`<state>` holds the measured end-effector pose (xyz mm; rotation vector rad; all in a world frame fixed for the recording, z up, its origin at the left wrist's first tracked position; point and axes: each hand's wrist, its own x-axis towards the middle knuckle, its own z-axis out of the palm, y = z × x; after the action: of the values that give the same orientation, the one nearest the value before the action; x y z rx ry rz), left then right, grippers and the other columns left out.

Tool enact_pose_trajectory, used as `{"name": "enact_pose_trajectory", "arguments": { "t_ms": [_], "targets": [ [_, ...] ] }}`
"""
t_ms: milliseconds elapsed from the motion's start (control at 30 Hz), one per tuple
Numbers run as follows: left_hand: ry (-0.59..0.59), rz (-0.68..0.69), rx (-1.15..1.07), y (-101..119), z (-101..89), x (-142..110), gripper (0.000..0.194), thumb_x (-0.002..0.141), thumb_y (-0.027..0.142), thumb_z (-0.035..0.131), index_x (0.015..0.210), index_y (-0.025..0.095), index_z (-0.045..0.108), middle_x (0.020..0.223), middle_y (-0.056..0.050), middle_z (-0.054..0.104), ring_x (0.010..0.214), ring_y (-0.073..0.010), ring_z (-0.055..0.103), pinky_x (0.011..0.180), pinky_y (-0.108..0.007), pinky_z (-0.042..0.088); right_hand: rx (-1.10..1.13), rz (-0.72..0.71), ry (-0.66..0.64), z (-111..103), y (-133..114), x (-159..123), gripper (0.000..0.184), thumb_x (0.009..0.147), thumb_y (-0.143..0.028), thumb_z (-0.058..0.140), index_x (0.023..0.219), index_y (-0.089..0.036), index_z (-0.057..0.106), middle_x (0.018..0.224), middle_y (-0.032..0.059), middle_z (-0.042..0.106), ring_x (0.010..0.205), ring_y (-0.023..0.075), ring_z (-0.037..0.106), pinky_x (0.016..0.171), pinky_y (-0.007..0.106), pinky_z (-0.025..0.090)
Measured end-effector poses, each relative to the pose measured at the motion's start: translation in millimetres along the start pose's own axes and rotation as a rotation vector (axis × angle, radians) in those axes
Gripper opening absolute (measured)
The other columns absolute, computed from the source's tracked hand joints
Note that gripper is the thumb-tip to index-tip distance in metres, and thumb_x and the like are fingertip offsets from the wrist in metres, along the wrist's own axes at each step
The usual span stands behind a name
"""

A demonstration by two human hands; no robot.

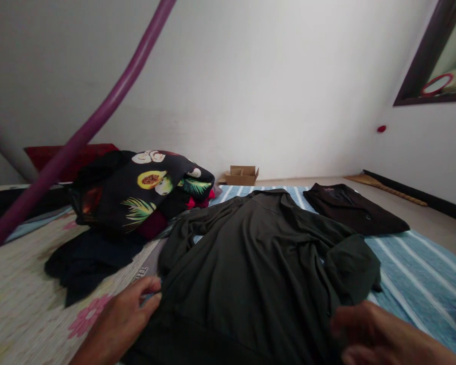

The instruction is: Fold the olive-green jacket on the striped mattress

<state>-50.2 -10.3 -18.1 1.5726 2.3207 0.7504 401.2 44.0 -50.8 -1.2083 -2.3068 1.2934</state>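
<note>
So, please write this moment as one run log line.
left hand: near dark top, left edge; right hand: blurred, right edge; dark top: spread out; folded garment: farther back, right

A purple pole (102, 112) is slanting across the left side before the white wall (273, 96). A cardboard box (240, 179) is standing open near the wall's foot. At right, a red-rimmed oval (437, 84) is showing inside the window frame (426, 56); a tan strip (387, 190) is lying near the black skirting (444, 207).
</note>
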Motion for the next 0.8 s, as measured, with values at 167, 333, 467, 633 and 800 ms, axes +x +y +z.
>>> {"name": "enact_pose_trajectory", "arguments": {
  "t_ms": [167, 333, 467, 633, 800],
  "targets": [
    [-0.096, 0.282, 0.178, 66, 23.7, 94, 0.02, 0.075, 0.031, 0.042, 0.074, 0.021, 0.059, 0.074, 0.0, 0.065, 0.074, -0.0172, 0.061, 0.066, -0.025, 0.043, -0.13, 0.003, 0.262, -62, -7, 110, 0.034, 0.082, -0.046, 0.047, 0.081, -0.016, 0.062, 0.069, 0.0015, 0.058, 0.063, 0.0137, 0.052, 0.055, 0.023, 0.038],
    [-0.013, 0.271, 0.386, 104, 84.5, 216, 0.017, 0.074, 0.017, 0.046, 0.077, 0.018, 0.062, 0.083, -0.005, 0.067, 0.084, -0.0187, 0.061, 0.072, -0.025, 0.043, -0.49, 0.307, 0.594, -102, 1, 226, 0.031, 0.083, -0.042, 0.046, 0.092, -0.018, 0.064, 0.091, 0.0083, 0.065, 0.087, 0.023, 0.06, 0.068, 0.029, 0.041],
    [0.018, 0.192, 0.429, 119, 134.7, 286, 0.023, 0.076, 0.016, 0.046, 0.092, 0.015, 0.063, 0.104, -0.014, 0.065, 0.098, -0.0257, 0.059, 0.078, -0.031, 0.045, -0.538, 0.433, 0.587, -107, 27, 278, 0.043, 0.078, -0.05, 0.051, 0.099, -0.013, 0.062, 0.106, 0.0185, 0.062, 0.099, 0.0324, 0.058, 0.074, 0.038, 0.043],
    [-0.012, 0.151, 0.426, 125, 177.4, 337, 0.037, 0.078, 0.034, 0.051, 0.111, 0.017, 0.057, 0.125, -0.015, 0.054, 0.118, -0.0303, 0.047, 0.089, -0.037, 0.042, -0.529, 0.547, 0.544, -119, 65, 297, 0.029, 0.075, -0.033, 0.056, 0.094, -0.013, 0.066, 0.103, 0.0185, 0.064, 0.098, 0.0313, 0.06, 0.072, 0.034, 0.045],
    [-0.097, 0.093, 0.407, 127, 194.7, 370, 0.052, 0.071, 0.043, 0.06, 0.116, 0.016, 0.054, 0.124, -0.017, 0.056, 0.114, -0.0326, 0.051, 0.087, -0.041, 0.044, -0.405, 0.577, 0.522, -145, 90, 291, 0.017, 0.07, -0.025, 0.061, 0.08, -0.016, 0.069, 0.082, 0.0097, 0.068, 0.081, 0.023, 0.064, 0.061, 0.025, 0.044]
  ]
}}
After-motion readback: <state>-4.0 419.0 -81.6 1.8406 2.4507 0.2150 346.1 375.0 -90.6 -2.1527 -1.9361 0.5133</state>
